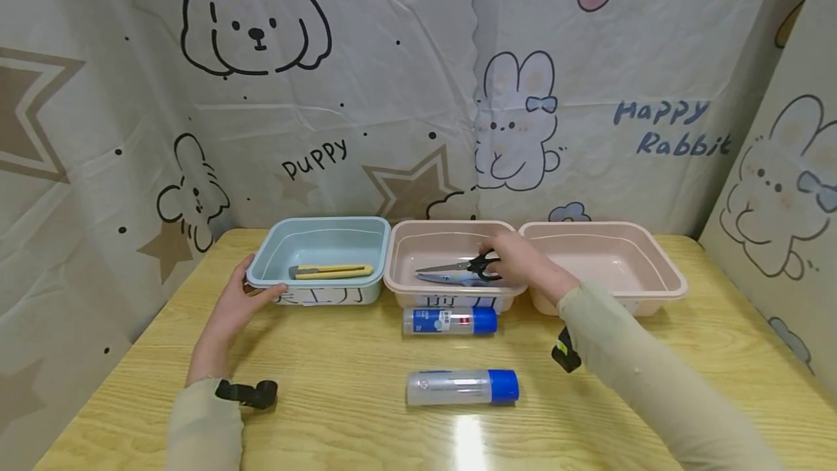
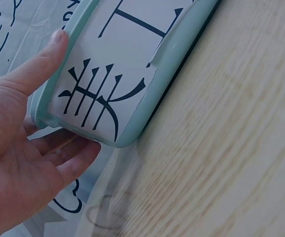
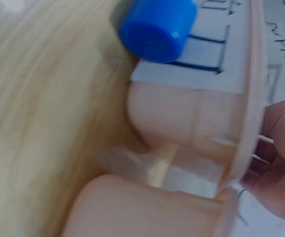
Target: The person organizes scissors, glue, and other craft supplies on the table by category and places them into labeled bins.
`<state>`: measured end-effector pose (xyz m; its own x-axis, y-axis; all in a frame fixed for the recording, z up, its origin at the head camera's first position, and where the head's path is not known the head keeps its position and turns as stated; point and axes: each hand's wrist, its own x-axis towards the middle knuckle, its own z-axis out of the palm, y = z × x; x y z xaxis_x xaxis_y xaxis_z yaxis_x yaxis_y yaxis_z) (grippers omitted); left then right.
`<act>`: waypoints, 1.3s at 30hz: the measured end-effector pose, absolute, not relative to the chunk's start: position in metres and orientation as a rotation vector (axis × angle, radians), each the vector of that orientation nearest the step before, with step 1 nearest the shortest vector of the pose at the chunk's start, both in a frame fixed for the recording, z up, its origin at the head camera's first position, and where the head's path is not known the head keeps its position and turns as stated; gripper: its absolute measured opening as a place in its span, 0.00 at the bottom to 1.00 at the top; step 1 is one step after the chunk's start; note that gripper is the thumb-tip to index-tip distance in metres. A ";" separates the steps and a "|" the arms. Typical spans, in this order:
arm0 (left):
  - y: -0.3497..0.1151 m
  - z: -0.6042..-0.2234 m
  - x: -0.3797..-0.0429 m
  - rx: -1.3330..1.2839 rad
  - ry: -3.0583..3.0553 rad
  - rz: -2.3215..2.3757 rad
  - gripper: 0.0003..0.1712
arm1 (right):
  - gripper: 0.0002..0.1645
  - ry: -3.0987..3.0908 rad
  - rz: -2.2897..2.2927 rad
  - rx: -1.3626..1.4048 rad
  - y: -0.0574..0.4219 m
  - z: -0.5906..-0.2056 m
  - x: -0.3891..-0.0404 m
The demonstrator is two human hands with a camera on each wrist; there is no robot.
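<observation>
My right hand (image 1: 519,259) holds a pair of scissors (image 1: 461,266) by the black handles, blades pointing left, over the middle pink bin (image 1: 399,288). Below them in that bin lies a blue tool (image 1: 451,279), partly covered, its kind unclear. My left hand (image 1: 238,305) grips the near left corner of the light blue bin (image 2: 137,118), thumb at the rim and fingers round the side. Inside the blue bin is a yellow utility knife (image 1: 333,272). In the right wrist view the right hand (image 3: 283,158) shows behind the pink rim, and the scissors are hidden.
Another pink bin (image 1: 667,283) stands at the right of the row. Two glue sticks with blue caps lie on the wooden table: one glue stick (image 1: 447,320) close before the middle bin, the other glue stick (image 1: 458,387) nearer me. A printed cloth (image 1: 392,93) hangs behind.
</observation>
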<state>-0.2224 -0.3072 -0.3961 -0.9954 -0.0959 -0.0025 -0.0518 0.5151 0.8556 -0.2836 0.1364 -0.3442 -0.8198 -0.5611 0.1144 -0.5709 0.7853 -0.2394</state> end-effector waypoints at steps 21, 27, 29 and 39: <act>-0.307 -0.398 -0.223 0.136 -2.704 -1.522 0.60 | 0.13 -2.912 0.512 0.803 0.144 -0.362 -0.281; -0.307 -0.395 -0.224 0.127 -2.728 -1.500 0.61 | 0.17 -2.843 0.689 0.631 0.176 -0.353 -0.266; -0.306 -0.393 -0.223 0.122 -2.732 -1.506 0.62 | 0.19 -2.804 0.713 0.599 0.190 -0.351 -0.261; -0.302 -0.381 -0.217 0.049 -2.735 -1.455 0.61 | 0.36 -2.742 0.757 0.425 0.260 -0.364 -0.232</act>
